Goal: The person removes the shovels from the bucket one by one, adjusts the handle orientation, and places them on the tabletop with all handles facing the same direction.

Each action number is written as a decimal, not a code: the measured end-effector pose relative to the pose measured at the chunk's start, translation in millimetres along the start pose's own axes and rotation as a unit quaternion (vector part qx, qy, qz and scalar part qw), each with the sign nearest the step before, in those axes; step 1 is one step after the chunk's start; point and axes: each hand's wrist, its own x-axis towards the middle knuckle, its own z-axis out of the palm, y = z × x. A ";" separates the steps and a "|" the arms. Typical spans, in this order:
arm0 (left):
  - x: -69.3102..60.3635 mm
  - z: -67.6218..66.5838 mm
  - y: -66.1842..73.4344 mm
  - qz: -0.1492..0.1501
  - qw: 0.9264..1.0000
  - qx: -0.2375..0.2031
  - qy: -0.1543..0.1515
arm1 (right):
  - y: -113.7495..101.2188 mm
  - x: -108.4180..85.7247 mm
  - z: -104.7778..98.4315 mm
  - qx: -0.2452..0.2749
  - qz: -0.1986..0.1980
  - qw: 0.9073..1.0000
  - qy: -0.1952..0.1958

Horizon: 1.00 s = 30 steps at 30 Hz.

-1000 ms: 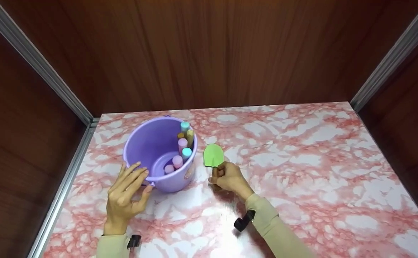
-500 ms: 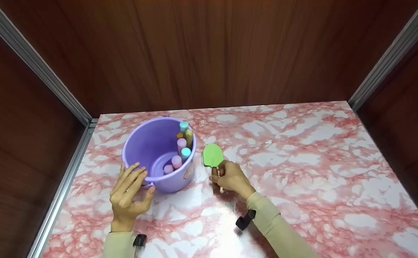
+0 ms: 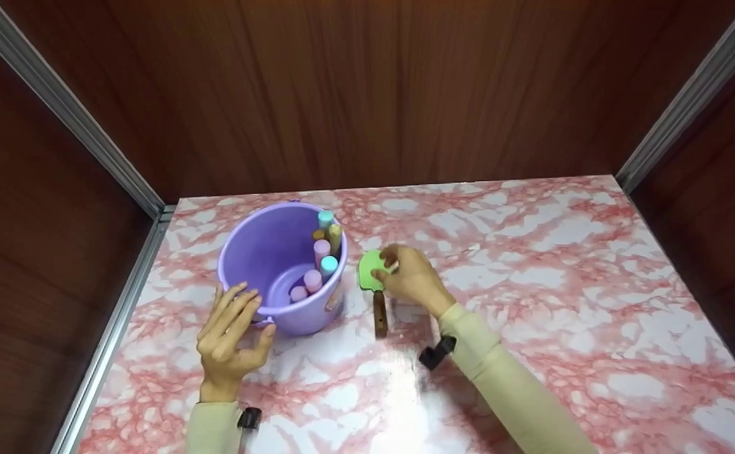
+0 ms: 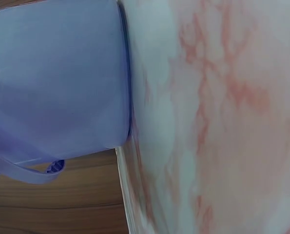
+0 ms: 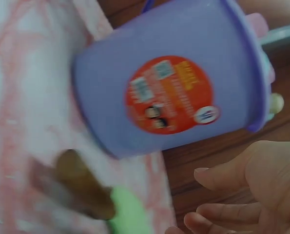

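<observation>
A purple bucket (image 3: 301,321) stands upright on the table at left of centre in the head view. My left hand (image 3: 229,343) rests its straight fingers on the near-left rim, with the thumb apart outside it. A small shovel with a green blade (image 3: 370,271) and a brown wooden handle (image 3: 380,315) lies to the right of the bucket. Over the blade's right side is my right hand (image 3: 415,280), fingers parted and holding nothing. In the right wrist view, its thumb and fingers stand apart from the blurred handle (image 5: 84,183).
Inside the bucket, several pink, blue and yellow handles (image 3: 321,251) lean on the right wall. An orange-red sticker (image 5: 169,95) marks the bucket's side. Dark wood panels (image 3: 380,94) enclose the red-and-white marbled tabletop (image 3: 531,284) at the back and sides.
My right hand has let go of the shovel's handle and moved up and slightly right, over the blade. The shovel stays about where it was. My left hand remains at the rim.
</observation>
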 end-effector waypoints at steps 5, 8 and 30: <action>1.1 1.5 4.4 -0.014 1.000 -0.006 0.003 | -29.4 14.2 -22.8 -0.026 -0.063 0.998 0.005; 0.7 2.1 4.7 -0.018 1.000 -0.008 0.001 | -44.5 20.6 -32.6 -0.045 -0.089 0.995 0.008; -2.5 -0.7 2.8 -0.031 0.999 -0.008 0.000 | -127.1 38.2 -32.7 -0.162 -0.253 0.952 -0.057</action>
